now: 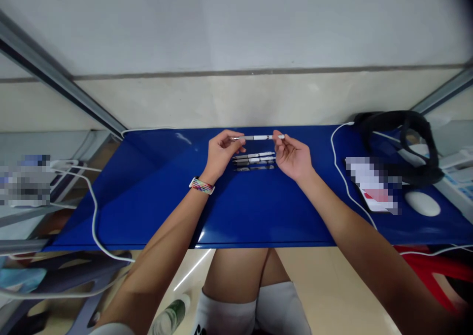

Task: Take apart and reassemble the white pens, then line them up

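Pinching a white pen (257, 137) at each end, left hand (220, 153) and right hand (292, 156) clamp fingers on it above the blue surface (258, 212); light, stiff and slick, it seems best gripped mid-barrel.

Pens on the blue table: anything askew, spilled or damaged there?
Nothing stands out. Both hands, left hand and right hand, hold one white pen level by its ends above the blue table. The other pens lie in a neat parallel row, no spills.
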Demonstrator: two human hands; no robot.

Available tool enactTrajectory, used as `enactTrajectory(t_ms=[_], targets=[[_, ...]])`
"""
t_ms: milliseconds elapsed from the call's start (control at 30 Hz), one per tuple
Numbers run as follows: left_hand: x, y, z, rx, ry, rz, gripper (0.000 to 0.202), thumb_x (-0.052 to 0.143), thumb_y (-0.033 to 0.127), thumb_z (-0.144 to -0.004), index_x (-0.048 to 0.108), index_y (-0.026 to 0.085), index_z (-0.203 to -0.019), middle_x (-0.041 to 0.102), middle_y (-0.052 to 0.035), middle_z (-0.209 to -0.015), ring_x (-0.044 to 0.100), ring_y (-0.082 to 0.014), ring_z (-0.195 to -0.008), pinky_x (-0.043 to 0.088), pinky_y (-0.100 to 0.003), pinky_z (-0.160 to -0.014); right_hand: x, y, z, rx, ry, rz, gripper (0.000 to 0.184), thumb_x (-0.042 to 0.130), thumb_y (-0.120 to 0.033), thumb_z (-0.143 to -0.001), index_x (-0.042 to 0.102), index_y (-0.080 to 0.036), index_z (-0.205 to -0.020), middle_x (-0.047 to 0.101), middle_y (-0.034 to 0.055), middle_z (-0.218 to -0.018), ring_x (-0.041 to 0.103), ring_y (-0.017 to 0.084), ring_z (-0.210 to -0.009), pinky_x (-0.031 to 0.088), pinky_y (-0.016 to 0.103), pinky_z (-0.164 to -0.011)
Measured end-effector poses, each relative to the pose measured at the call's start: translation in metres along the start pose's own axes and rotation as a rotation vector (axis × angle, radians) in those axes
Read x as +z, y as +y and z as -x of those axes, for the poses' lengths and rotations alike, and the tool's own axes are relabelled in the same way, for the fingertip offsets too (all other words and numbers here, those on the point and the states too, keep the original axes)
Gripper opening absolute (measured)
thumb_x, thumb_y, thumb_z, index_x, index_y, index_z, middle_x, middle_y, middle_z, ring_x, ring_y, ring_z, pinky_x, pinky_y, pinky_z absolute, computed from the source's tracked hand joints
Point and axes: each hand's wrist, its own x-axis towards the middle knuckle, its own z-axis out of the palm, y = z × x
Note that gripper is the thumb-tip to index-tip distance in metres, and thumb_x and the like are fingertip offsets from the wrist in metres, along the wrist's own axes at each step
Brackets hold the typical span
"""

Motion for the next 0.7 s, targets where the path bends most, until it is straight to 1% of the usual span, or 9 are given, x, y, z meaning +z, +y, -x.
enactTrajectory(t_ms=[133,267,400,467,600,700], targets=[[0.0009,0.0007,0.0014,-0.003,-0.008,-0.006,0.026,0.091,0.039,-0.086,0.079,0.02,-0.1,0.079,-0.0032,-0.084,0.076,-0.0152,-0.069,0.062,-0.029,-0.069,-0.001,0.0017,-0.003,-0.016,0.015,-0.003,0.028,0.06,-0.019,-0.103,0.075,-0.017,-0.126,0.087,0.004,-0.095,0.085,0.013,-0.087,0.07,0.017,-0.077],[0.0019,0.0027,0.0026,-0.023,-0.011,-0.007,0.025,0.091,0.038,-0.086,0.079,0.02,-0.098,0.078,-0.0022,-0.081,0.075,-0.0146,-0.069,0.061,-0.029,-0.069,-0.0023,0.0026,-0.0037,-0.037,0.013,0.011,0.022,0.061,-0.021,-0.102,0.077,-0.017,-0.117,0.087,0.004,-0.092,0.085,0.012,-0.084,0.069,0.015,-0.077],[0.0018,0.0033,0.0027,-0.027,-0.017,-0.017,0.023,0.089,0.038,-0.087,0.078,0.021,-0.097,0.077,-0.0016,-0.08,0.074,-0.0136,-0.066,0.057,-0.027,-0.064,-0.0049,0.0028,-0.0029,-0.098,-0.035,0.089,0.025,0.064,-0.032,-0.102,0.078,-0.018,-0.118,0.088,0.0058,-0.105,0.085,0.015,-0.099,0.071,0.019,-0.083],[0.0012,0.003,0.0023,-0.017,-0.014,-0.028,0.022,0.088,0.037,-0.088,0.078,0.021,-0.098,0.077,-0.0019,-0.081,0.073,-0.0131,-0.065,0.054,-0.026,-0.06,-0.0067,0.0027,-0.0036,-0.108,-0.047,0.129,0.025,0.067,-0.032,-0.1,0.078,-0.019,-0.118,0.088,0.0055,-0.108,0.085,0.017,-0.104,0.071,0.021,-0.084],[0.0004,0.0031,0.0017,-0.011,-0.023,-0.039,0.021,0.088,0.036,-0.088,0.077,0.021,-0.097,0.077,-0.0023,-0.082,0.071,-0.0119,-0.062,0.051,-0.026,-0.056,-0.0088,0.0023,-0.006,-0.103,-0.018,0.154,0.021,0.07,-0.025,-0.096,0.079,-0.02,-0.114,0.088,0.004,-0.1,0.085,0.016,-0.097,0.071,0.019,-0.079],[0.0003,0.0029,0.0016,-0.019,-0.027,-0.042,0.023,0.088,0.039,-0.088,0.077,0.02,-0.097,0.076,-0.002,-0.081,0.07,-0.0118,-0.062,0.051,-0.025,-0.056,-0.0088,0.0021,-0.0066,-0.089,-0.026,0.111,0.023,0.069,-0.026,-0.096,0.079,-0.018,-0.115,0.088,0.0048,-0.101,0.085,0.016,-0.092,0.071,0.02,-0.078]])
